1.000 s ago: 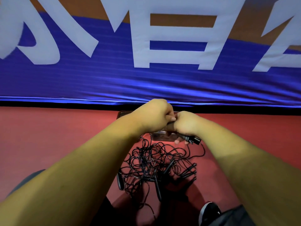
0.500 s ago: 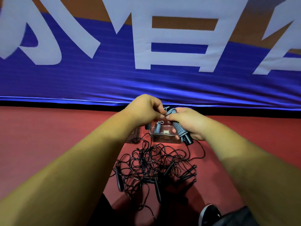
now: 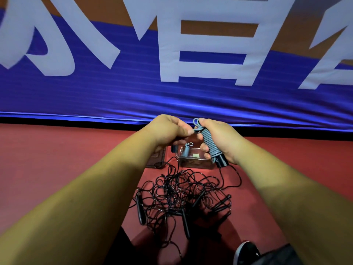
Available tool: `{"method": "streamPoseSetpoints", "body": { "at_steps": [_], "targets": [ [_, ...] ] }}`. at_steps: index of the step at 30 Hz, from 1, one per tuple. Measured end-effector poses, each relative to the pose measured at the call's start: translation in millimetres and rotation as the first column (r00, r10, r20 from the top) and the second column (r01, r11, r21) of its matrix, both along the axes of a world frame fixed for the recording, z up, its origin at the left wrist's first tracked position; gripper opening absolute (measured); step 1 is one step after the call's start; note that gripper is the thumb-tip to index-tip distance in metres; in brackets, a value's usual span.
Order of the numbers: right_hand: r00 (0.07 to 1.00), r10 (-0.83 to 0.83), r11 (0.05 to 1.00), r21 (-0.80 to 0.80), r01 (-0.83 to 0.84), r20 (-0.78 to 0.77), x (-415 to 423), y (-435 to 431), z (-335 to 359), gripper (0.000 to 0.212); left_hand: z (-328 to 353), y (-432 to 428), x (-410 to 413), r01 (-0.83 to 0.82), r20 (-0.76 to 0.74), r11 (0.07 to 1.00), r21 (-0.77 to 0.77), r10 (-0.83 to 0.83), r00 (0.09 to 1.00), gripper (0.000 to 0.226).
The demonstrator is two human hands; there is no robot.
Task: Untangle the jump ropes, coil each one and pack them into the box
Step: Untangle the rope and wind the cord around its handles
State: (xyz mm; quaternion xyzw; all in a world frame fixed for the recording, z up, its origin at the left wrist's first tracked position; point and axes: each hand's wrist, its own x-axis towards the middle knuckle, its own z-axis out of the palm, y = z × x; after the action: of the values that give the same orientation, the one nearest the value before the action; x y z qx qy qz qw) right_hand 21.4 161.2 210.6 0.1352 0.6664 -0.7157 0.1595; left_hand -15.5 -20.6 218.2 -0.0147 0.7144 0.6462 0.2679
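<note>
I'm looking down over both forearms. My right hand (image 3: 219,138) is wrapped round a grey jump rope (image 3: 210,145), wound tight in a neat coil over its black handles, whose ends poke out below the fist. My left hand (image 3: 168,129) is closed in a pinch on the loose grey end at the top of that coil, thumb and fingertips meeting right beside the little loop sticking up there. Both hands hover above the far edge of the clear box (image 3: 194,162), which sits on the red floor (image 3: 57,159). Inside the box, a second grey coil (image 3: 185,150) leans at the left end. A dark flat piece (image 3: 158,157) lies just left of the box; I cannot tell what it is. Nearer to me, the tangle of black ropes (image 3: 183,196) sprawls on the floor, several handles jutting out. A blue banner (image 3: 114,92) runs behind, and a shoe (image 3: 246,253) shows bottom right.
</note>
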Motion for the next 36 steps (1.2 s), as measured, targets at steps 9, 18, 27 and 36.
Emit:
{"method": "streamPoseSetpoints", "body": {
  "at_steps": [9,18,27,36],
  "targets": [
    [0.990,0.102,0.992,0.091,-0.092,-0.102,0.9,-4.3,-9.5,0.022,-12.2,11.9,-6.7,-0.402,0.421,0.862,0.310,0.255,0.870,0.016],
    [0.997,0.036,0.985,0.173,-0.025,-0.063,0.6,-7.6,-12.7,0.012,-14.7,24.2,2.6,-0.342,0.434,0.909,0.238,0.216,0.875,0.019],
    [0.999,-0.012,0.999,0.045,0.014,-0.047,-0.4,-1.4,-11.8,0.017,-13.0,28.4,11.7,-0.249,0.336,0.912,0.326,0.134,0.932,0.044],
    [0.998,-0.005,0.995,0.098,0.011,-0.060,-0.6,-1.4,-13.8,0.014,-9.9,31.5,15.4,-0.282,0.223,0.881,0.380,0.209,0.952,0.029]
  ]
}}
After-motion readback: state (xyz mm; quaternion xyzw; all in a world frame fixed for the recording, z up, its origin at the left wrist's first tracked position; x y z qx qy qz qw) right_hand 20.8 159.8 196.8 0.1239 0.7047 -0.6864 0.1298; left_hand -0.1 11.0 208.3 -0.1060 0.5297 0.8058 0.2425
